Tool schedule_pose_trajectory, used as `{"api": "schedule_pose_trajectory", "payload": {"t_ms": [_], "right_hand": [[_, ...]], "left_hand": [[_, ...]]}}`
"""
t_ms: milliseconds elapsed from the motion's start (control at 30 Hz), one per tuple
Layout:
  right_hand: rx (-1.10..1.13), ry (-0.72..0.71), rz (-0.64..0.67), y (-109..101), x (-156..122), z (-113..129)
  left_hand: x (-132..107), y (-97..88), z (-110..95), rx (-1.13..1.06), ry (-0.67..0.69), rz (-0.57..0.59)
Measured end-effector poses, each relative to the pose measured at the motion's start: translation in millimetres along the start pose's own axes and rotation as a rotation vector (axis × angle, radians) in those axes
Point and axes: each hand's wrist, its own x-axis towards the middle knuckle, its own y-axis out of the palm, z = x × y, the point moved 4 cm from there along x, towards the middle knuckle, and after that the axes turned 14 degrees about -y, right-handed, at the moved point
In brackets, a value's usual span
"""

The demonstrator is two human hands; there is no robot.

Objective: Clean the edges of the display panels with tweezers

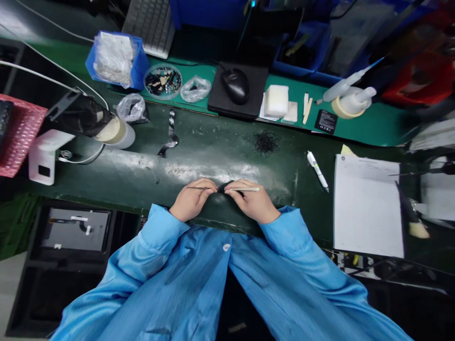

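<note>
Pinching slim tools in both hands, close together over the near edge of the dark green work surface [213,132]. Left hand [190,201]: fingers closed, gripping a thin dark tool [194,188], which lies roughly crosswise. Right hand [254,203]: fingers curled shut around a pale stick [250,189], also crosswise, blunt end toward the right. Small dark piece [221,188] sits between the two sets of fingertips; too small to identify, can't tell which hand has it or whether both touch it. Blue sleeves [163,232] on both arms.

Ahead of the right hand, slightly right: loose pile of black bits [265,143]. Ahead of the left hand, slightly left: black flat strip [171,135], bent near its lower end. White pen [317,170] lies well right of the right hand, tilted, its lower end near a lined sheet [369,208].

Back, on green mat [287,80], left to right: round dish [163,98] of mixed small parts, clear plastic bag [196,89], black mouse [235,86] on a black pad [221,98], white block [277,101], two pale strips [307,108] side by side, black labelled rectangle [326,121]. Blue bin [142,64] with plastic-wrapped contents stands left of the dish, keyboard [149,26] behind.
</note>
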Motion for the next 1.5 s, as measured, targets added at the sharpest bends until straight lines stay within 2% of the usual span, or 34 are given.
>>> {"api": "schedule_pose_trajectory", "payload": {"t_ms": [233, 533, 800, 933, 1067, 1167, 1233, 1367, 1433, 1500], "right_hand": [[0.068, 0.005, -0.096, -1, -4, -7], [-0.001, -0.039, -0.027, -1, 1, 0], [-0.138, -0.028, 0.11, 4, 5, 8], [-0.139, 0.0, 0.091, 5, 3, 6], [0.042, 0.096, -0.017, 3, -3, -3], [0.215, 0.273, -0.205, -5, -14, -18], [0.207, 0.404, -0.255, -15, -24, -28], [-0.114, 0.535, -0.129, -46, -34, -36], [-0.302, 0.52, -0.165, -61, -31, -27], [-0.357, 0.459, -0.271, -67, -23, -7]], "left_hand": [[0, -0.3, 1, -0.01, -0.02, 0.015], [1, -0.3, -1, -0.011, -0.028, 0.018], [1, 0.2, 0, 0.005, -0.041, 0.014], [1, 0.2, 1, 0.003, -0.047, 0.022], [1, -1.1, -3, 0.015, -0.078, 0.046], [1, -2.8, -5, -0.034, -0.087, 0.049], [0, -3.9, -2, -0.125, -0.122, 0.05], [0, -5.9, 12, -0.416, -0.243, 0.034], [1, -6.6, 17, -0.491, -0.272, 0.017], [0, -6.7, 16, -0.53, -0.303, 0.003]]}}
